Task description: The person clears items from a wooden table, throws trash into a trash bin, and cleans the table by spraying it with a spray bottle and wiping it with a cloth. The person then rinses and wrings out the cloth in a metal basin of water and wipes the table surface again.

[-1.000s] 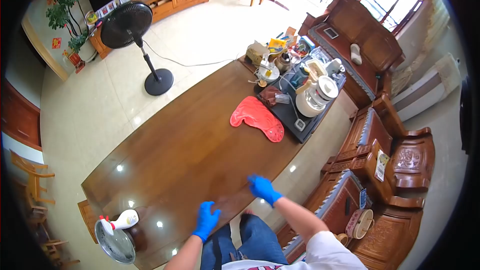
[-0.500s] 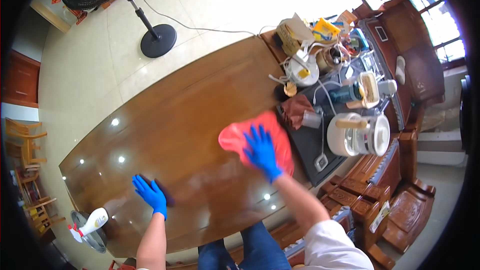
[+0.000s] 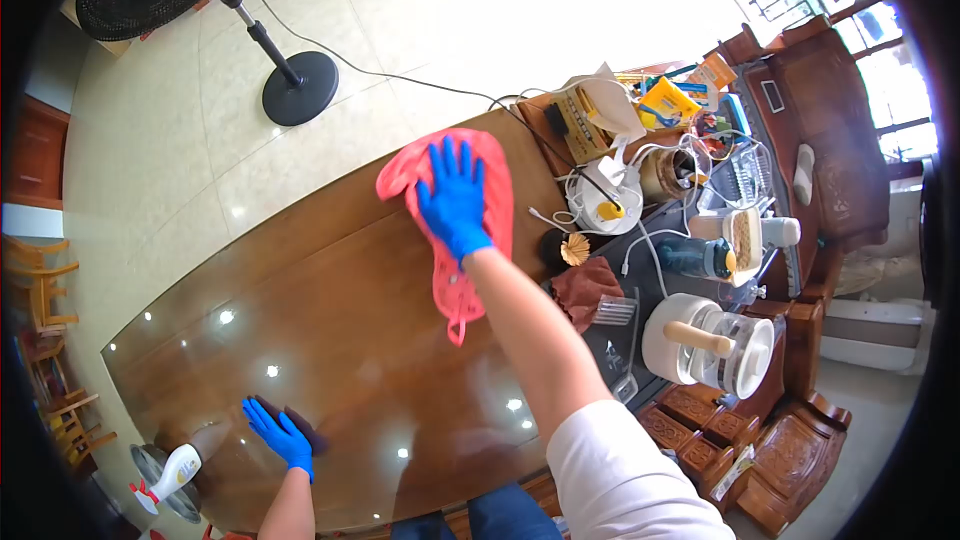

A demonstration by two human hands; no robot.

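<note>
My right hand (image 3: 455, 195), in a blue glove, lies with its fingers spread on a red-pink cloth (image 3: 495, 165). It presses the cloth against the shiny brown wooden table (image 3: 330, 310), close to the far edge. A loop hangs off the cloth's near end, which trails towards me. My left hand (image 3: 280, 435), gloved in blue too, rests open at the near left of the table, fingers stretched out and nothing in them. To its left, a white spray bottle (image 3: 178, 470) with a red and white trigger head lies tilted over a round metal dish (image 3: 165, 500).
On the right, a dark tray (image 3: 600, 350) bears a glass kettle (image 3: 735, 350), a brown cloth (image 3: 585, 290) and a bottle (image 3: 690, 257). A white cable-strewn appliance (image 3: 608, 202) and boxes stand behind. A black fan (image 3: 300, 88) stands on the floor beyond the table.
My right hand has slid the cloth from the table's right side away from me to the far edge, and slightly left. My left hand stays flat on the table. The view has shifted slightly.
</note>
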